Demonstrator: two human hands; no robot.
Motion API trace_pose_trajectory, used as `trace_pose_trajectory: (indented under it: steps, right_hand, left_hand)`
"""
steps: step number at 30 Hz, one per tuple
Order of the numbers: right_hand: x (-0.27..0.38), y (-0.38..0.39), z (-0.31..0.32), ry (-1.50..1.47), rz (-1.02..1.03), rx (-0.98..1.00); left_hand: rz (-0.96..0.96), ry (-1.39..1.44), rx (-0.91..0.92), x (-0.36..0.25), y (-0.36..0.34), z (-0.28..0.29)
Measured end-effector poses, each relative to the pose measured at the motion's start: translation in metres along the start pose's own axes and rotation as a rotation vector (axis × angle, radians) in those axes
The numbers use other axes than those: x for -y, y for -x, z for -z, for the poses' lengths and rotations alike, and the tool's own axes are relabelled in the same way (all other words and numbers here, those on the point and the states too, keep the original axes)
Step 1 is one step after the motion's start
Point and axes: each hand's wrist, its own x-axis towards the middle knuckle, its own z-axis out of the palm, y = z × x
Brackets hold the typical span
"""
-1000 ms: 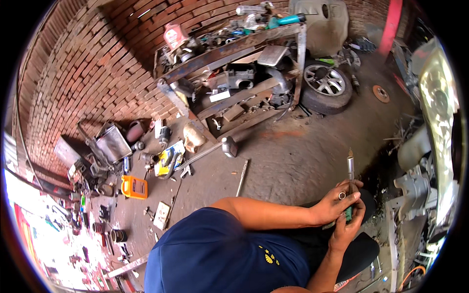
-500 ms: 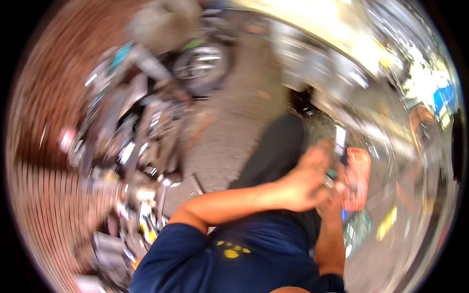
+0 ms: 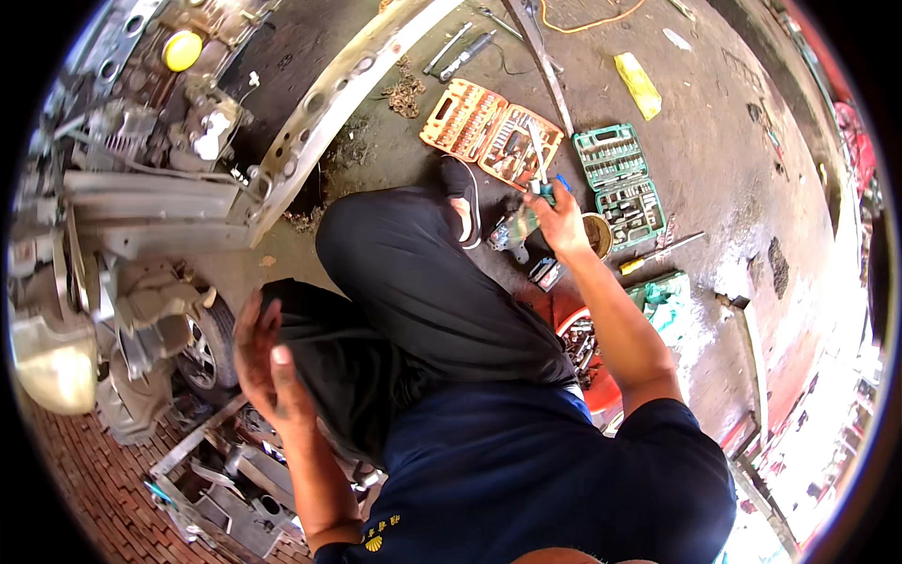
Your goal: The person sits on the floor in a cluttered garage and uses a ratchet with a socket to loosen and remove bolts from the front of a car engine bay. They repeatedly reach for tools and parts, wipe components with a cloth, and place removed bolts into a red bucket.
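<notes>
Raised beside my bent leg at left, my left hand [image 3: 271, 362] is empty, its fingers apart. My right hand [image 3: 564, 224] is closed around a hand tool [image 3: 539, 160] with a teal grip and a bright metal shaft pointing away from me; its exact kind is unclear. Under that hand, partly hidden, lies a teal and grey power tool [image 3: 514, 230], with a dark battery-like block [image 3: 544, 274] near it. Beyond is an open orange socket set case [image 3: 481, 127]. An open green socket set case [image 3: 592, 155] lies right of it.
A red bucket [image 3: 604, 393] of metal parts stands by my right thigh, with a round tin [image 3: 598, 235] farther off. A yellow-handled screwdriver [image 3: 631, 267] lies on the floor. A metal vehicle frame [image 3: 319, 122] and a wheel [image 3: 209, 348] stand at left.
My view has swung toward the right, bringing the tool cases to the middle. My hands, close together before, are now wide apart; the tool is in my right hand.
</notes>
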Motion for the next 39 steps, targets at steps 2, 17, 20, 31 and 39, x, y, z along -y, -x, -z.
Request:
trace_pose_trajectory:
  steps: [2,17,20,31,39]
  right_hand:
    - [-0.064,-0.028,0.002,-0.059,-0.222,-0.054]
    - [-0.212,-0.242,-0.074,0.585,-0.415,-0.04]
    - [-0.245,-0.274,-0.065,0.664,-0.203,-0.221]
    - [-0.194,-0.282,-0.09,0.737,-0.322,-0.133]
    - [-0.249,-0.292,-0.052,0.603,-0.046,-0.329]
  left_hand:
    - [0.046,-0.118,-0.044,0.017,0.002,0.023]
    - [0.633,-0.949,0.072,0.218,0.172,0.163]
    - [0.982,-0.89,0.045,0.219,0.157,0.138]
    - [0.894,-0.901,0.244,0.208,0.121,0.098]
    - [0.95,-0.861,0.219,0.223,0.117,0.096]
